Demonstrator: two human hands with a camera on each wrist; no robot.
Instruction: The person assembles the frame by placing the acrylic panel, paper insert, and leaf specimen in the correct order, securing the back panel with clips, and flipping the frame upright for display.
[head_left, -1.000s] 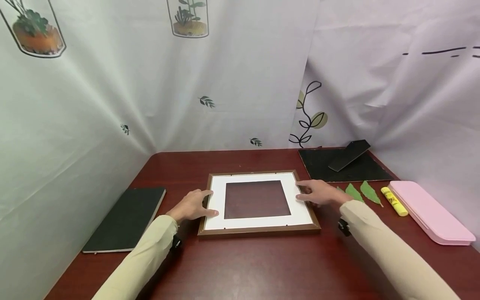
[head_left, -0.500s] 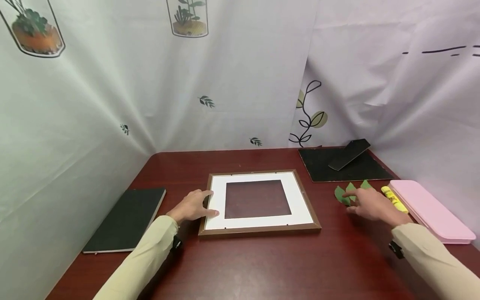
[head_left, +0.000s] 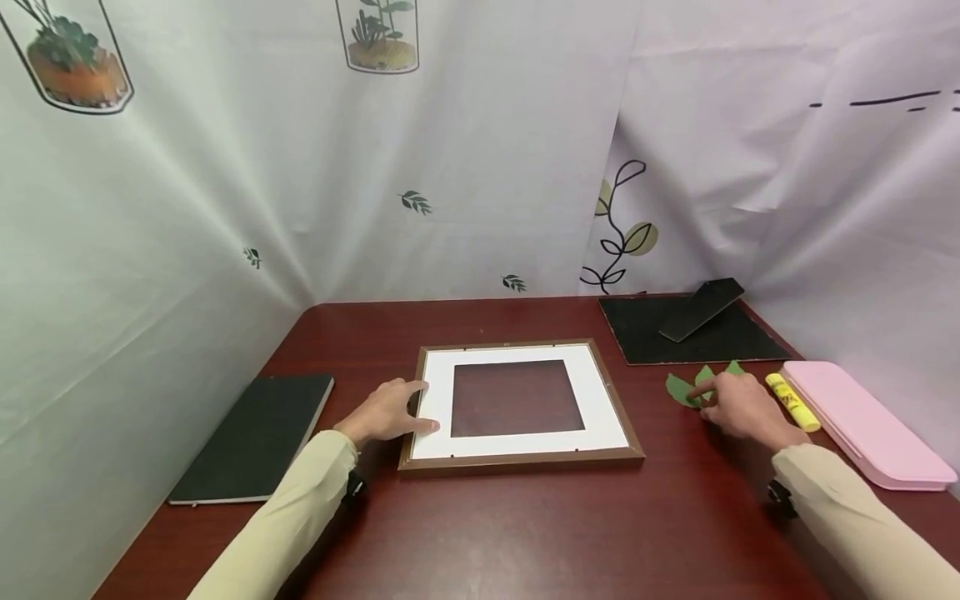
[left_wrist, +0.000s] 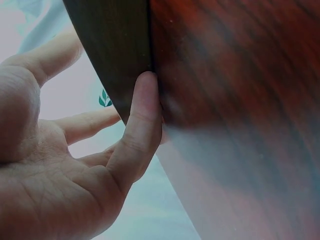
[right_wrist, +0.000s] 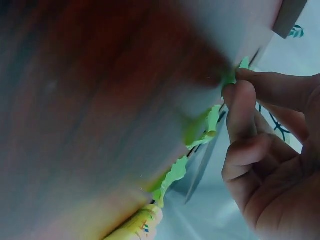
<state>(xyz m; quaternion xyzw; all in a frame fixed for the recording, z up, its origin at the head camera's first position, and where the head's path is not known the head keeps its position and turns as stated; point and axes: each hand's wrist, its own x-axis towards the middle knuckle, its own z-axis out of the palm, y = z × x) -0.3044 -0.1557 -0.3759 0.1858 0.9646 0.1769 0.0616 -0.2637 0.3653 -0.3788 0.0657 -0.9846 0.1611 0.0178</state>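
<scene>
A brown picture frame with a white mat lies on the dark red table. My left hand holds its left side, thumb and index finger reaching over onto the mat. In the left wrist view, other fingers lie against the outer side of the picture frame. Further right, my right hand pinches the leftmost green leaf between thumb and index finger; the right wrist view shows that leaf at the fingertips. Two more leaves, a middle leaf and a nearer leaf, lie beside it, partly hidden by the hand in the head view.
A yellow glue stick and a pink case lie at the right. Behind them is a black backing board with its stand leg raised. At the left lies a dark notebook. White printed cloth hangs around the table.
My right hand has left the right side of the picture frame and moved right to the leaves, where it now pinches the leftmost one. The left hand has stayed on the frame.
</scene>
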